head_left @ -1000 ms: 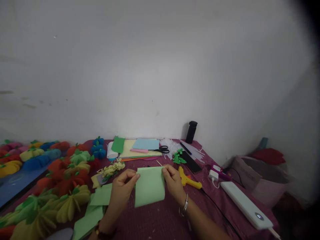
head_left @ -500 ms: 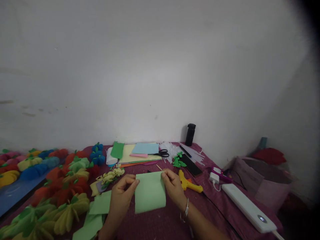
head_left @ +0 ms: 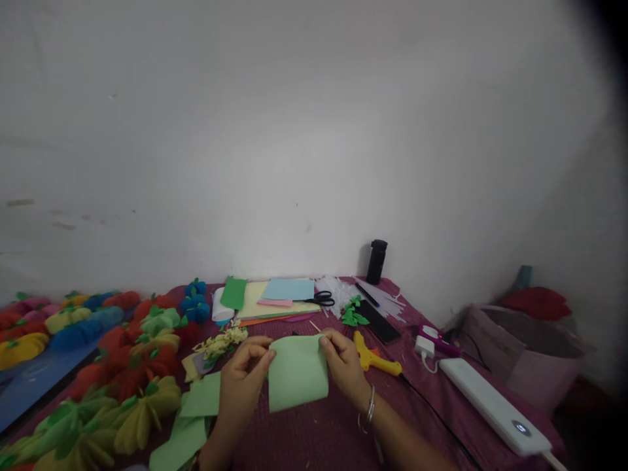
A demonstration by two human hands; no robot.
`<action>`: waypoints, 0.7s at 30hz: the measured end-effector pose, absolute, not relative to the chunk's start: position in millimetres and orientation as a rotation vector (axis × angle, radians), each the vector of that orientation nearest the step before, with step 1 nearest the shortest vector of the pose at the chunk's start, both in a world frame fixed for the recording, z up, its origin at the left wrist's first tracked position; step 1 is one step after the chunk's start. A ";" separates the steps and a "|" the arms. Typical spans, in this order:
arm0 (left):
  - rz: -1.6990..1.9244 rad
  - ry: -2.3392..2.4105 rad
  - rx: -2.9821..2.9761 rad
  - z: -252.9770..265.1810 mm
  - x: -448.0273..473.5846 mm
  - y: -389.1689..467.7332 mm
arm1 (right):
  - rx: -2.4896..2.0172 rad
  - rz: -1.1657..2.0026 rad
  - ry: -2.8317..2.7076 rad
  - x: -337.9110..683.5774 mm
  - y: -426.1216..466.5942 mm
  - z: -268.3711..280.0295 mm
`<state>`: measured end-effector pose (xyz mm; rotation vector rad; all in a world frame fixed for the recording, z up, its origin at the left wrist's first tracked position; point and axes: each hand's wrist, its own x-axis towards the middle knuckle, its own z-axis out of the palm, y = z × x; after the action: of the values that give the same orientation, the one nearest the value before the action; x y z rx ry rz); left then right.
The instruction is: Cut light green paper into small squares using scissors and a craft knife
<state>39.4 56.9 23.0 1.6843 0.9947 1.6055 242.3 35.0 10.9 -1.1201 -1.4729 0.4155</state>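
Now light-green sheet [head_left: 297, 378] bows along its top edge, straighter a moment ago; left hand [head_left: 246, 371] and right hand [head_left: 347, 364] pinch its upper corners, likely mid-handling.

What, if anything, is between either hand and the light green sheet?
Nothing visible. The left hand and right hand each pinch the light green sheet near an upper corner. The yellow glue gun lies off beside the right hand, the loose green pieces beside the left; neither intervenes.
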 end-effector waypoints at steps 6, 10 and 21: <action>1.523 0.912 1.764 20.3 39.6 56.7 | -1.111 0.421 -1.493 241.6 33.8 14.3; 1.499 0.904 1.737 18.2 40.2 56.3 | -1.113 0.410 -1.498 242.0 33.2 13.1; 1.385 0.970 1.535 21.1 41.7 57.1 | -1.095 0.607 -1.427 240.2 36.2 9.8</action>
<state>41.7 57.1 21.1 1.5355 0.9698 1.3854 240.2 36.2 9.8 -1.0950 -1.4274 0.6072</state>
